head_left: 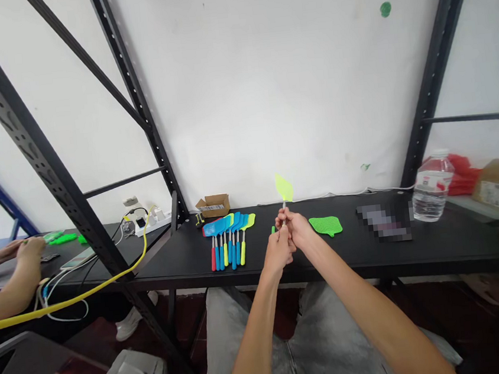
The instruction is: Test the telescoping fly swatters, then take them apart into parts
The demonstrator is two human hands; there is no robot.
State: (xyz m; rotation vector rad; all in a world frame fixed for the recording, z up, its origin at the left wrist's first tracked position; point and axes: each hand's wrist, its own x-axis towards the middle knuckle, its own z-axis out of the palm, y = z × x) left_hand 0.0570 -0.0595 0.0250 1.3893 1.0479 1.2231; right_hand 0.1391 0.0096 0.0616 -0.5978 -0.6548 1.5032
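Observation:
Upright above the black table, a yellow-green fly swatter is held in both of my hands. My right hand pinches its thin metal rod just below the flat head. Below and to the left, my left hand is closed round the lower part, which its fingers hide. A small bit of green shows beside my left hand; I cannot tell what it belongs to. To the right lies a loose green swatter head. On the left, several fly swatters with blue, red and yellow handles lie side by side.
A small open cardboard box stands behind the swatters. At right are a blurred-out item and a large water bottle. A yellow cable crosses at left, near another person's hands. Black rack posts frame the table.

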